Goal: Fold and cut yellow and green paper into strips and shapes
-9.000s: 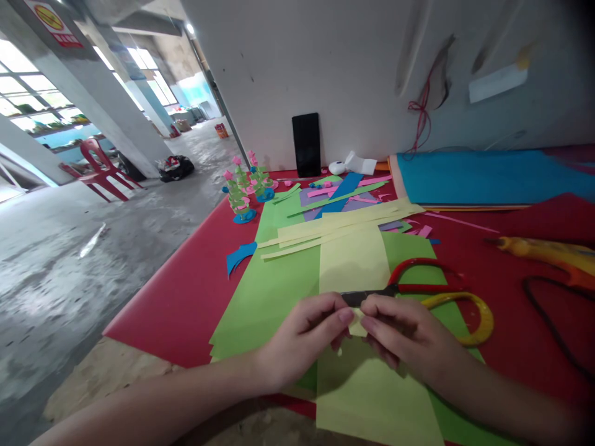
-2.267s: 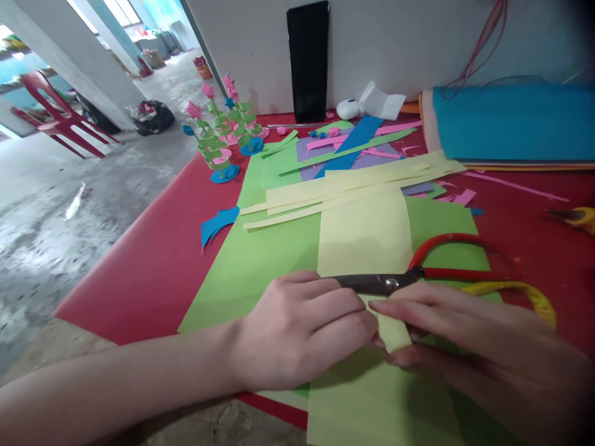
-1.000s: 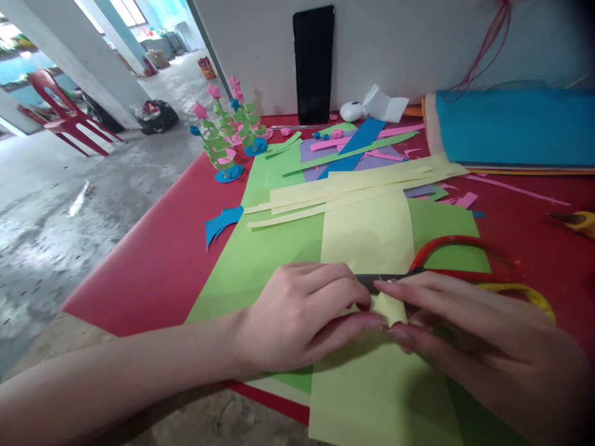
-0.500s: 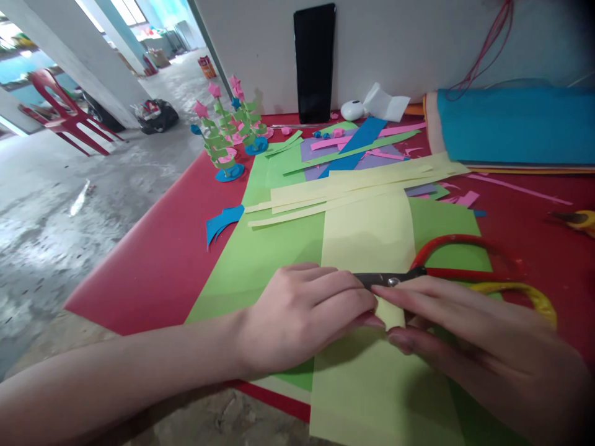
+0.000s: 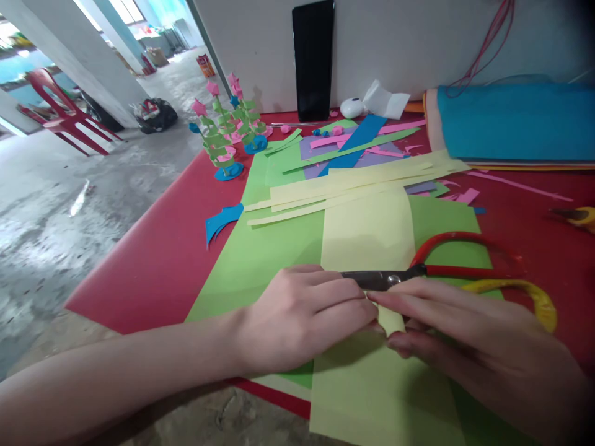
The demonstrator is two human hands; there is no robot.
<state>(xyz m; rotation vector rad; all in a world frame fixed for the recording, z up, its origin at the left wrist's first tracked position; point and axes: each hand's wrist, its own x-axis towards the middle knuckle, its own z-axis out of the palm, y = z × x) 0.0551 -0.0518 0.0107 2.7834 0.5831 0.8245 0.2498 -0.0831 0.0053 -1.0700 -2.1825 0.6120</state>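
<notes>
Above a yellow sheet (image 5: 367, 390), left fingers (image 5: 341, 314) and right fingers (image 5: 421, 302) pinching small yellow paper (image 5: 392, 321), scissors (image 5: 372, 279) just beyond

At 12 o'clock from the middle of the view, a black smartphone (image 5: 313, 62) stands upright against a pale wall (image 5: 385, 37), with a white oval case (image 5: 352, 108) at 1 o'clock, just beside a creased white tissue (image 5: 388, 101). At 2 o'clock a pinkish-red cord (image 5: 490, 46) hangs looped along the wall. On the concrete floor (image 5: 139, 170), a dark red plastic chair (image 5: 74, 124) and a filled black plastic bag (image 5: 155, 119) stand at 10 o'clock, an orange-red box (image 5: 205, 65) at 11.
</notes>
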